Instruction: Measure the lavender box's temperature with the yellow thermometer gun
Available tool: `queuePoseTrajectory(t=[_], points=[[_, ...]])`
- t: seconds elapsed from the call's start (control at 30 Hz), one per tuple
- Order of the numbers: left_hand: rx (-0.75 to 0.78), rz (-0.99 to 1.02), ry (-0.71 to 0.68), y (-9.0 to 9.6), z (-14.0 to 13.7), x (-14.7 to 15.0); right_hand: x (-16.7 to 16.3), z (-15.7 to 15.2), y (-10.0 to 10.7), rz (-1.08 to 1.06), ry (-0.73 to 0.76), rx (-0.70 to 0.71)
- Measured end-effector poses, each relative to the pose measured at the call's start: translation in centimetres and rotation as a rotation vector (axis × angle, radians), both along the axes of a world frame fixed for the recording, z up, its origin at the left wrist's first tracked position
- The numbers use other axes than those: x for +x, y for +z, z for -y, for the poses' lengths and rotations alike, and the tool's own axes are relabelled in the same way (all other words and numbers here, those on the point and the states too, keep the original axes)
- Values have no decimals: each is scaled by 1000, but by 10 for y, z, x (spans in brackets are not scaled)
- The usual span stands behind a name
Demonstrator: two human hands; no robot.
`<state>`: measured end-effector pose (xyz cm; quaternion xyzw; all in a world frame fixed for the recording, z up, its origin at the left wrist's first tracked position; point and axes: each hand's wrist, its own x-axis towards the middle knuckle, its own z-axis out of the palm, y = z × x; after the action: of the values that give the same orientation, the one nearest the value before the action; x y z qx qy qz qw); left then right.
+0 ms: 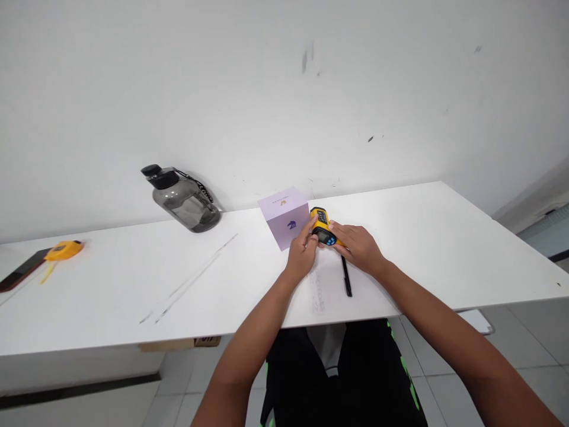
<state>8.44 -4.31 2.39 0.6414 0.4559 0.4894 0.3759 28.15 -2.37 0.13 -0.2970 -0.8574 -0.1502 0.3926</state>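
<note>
A yellow and black digital tape measure with a small screen and blue buttons is held between both hands above the table. My left hand grips its left side, thumb near the screen. My right hand closes on its right side, fingers against the yellow casing. Just behind my left hand stands a lilac box with a dark purple logo. A black pen lies below my right hand, on a sheet of paper with faint writing. My hands hide part of the tape measure.
A grey translucent bottle with a black cap stands by the wall on the left. Farther left, a second yellow tape measure touches a dark flat phone-like object. Dark streaks mark the white table. Its front edge is close to my body.
</note>
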Motion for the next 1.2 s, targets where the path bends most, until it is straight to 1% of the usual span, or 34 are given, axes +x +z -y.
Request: queuePoseTrajectory(t=[0.17, 0.4, 0.5, 0.67, 0.8, 1.0, 1.2], points=[[-21, 1, 42, 2, 1, 3, 0, 1, 1, 29, -22, 6], [2, -37, 45, -4, -1, -1, 1, 2, 2, 41, -39, 4], [5, -48, 44, -3, -1, -1, 1, 2, 3, 43, -43, 6], [17, -57, 29, -1, 0, 0, 1, 2, 4, 21, -16, 47], [26, -59, 25, -2, 1, -1, 0, 2, 4, 24, -27, 29], [9, -29, 18, -2, 0, -1, 1, 3, 7, 20, -12, 43], [1, -29, 32, -2, -1, 0, 1, 4, 6, 37, -27, 41]])
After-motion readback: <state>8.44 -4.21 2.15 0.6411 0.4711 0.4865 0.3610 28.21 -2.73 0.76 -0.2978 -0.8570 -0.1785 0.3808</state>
